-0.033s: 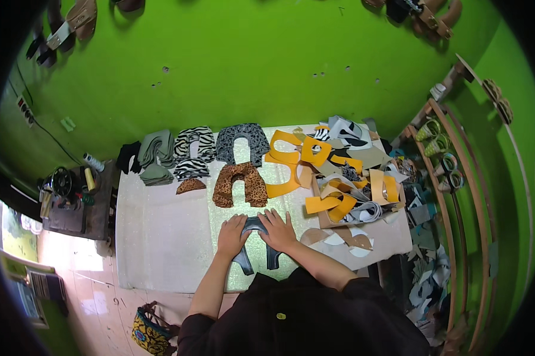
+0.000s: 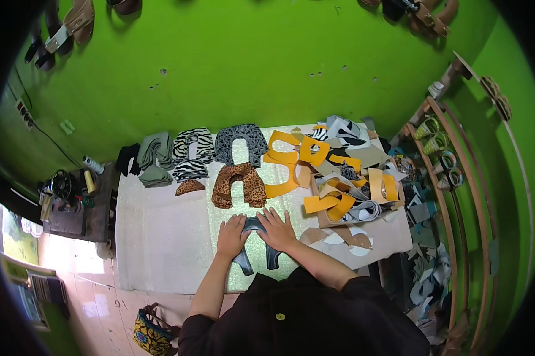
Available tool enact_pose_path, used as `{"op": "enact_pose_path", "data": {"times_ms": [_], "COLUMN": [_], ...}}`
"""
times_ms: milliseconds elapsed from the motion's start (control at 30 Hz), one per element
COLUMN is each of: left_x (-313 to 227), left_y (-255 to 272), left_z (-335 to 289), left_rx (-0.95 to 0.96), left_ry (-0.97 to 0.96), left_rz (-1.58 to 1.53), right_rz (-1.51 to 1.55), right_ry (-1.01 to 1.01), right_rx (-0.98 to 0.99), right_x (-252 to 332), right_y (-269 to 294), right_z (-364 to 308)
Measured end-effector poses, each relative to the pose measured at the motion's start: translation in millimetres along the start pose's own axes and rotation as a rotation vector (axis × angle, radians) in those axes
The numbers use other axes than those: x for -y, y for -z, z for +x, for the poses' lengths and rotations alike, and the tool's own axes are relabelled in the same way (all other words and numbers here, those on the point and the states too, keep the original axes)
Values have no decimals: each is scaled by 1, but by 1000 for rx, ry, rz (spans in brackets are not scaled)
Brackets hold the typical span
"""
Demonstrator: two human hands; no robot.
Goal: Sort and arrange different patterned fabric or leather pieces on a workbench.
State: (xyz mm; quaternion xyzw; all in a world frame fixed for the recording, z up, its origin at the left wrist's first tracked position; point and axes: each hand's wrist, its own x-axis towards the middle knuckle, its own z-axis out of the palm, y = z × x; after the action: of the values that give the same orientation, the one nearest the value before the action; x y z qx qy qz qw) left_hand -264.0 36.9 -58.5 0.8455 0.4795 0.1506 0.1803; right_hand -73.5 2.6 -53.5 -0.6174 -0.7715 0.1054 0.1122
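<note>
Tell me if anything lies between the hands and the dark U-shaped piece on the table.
Nothing visible does. The left hand and the right hand both lie flat directly on the dark U-shaped piece. The leopard-print piece lies beyond the fingertips, apart from it.

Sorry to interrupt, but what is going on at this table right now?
A person is pressing both palms on a dark U-shaped cut piece lying flat on the white table. The left hand rests on its left side, the right hand on its right. Just beyond lie a leopard-print piece, zebra-print pieces and a heap of yellow pieces.
</note>
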Motion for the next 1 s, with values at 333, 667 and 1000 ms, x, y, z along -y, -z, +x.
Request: {"op": "enact_pose_path", "data": {"times_ms": [333,667,1000], "left_x": [-31,-95,-104], "left_y": [32,78,83], "left_z": [8,8,10], "left_rx": [-159,-488,-476], "left_ry": [191,66,-5], "left_rz": [-154,-421,-471], "right_rz": [149,-226,362], "right_ry": [26,-966,-509], "right_rx": [-522,-852,-1006], "right_x": [13,-145,-154], "right_y": [120,228,296], "right_z": [-24,-127,-96]}}
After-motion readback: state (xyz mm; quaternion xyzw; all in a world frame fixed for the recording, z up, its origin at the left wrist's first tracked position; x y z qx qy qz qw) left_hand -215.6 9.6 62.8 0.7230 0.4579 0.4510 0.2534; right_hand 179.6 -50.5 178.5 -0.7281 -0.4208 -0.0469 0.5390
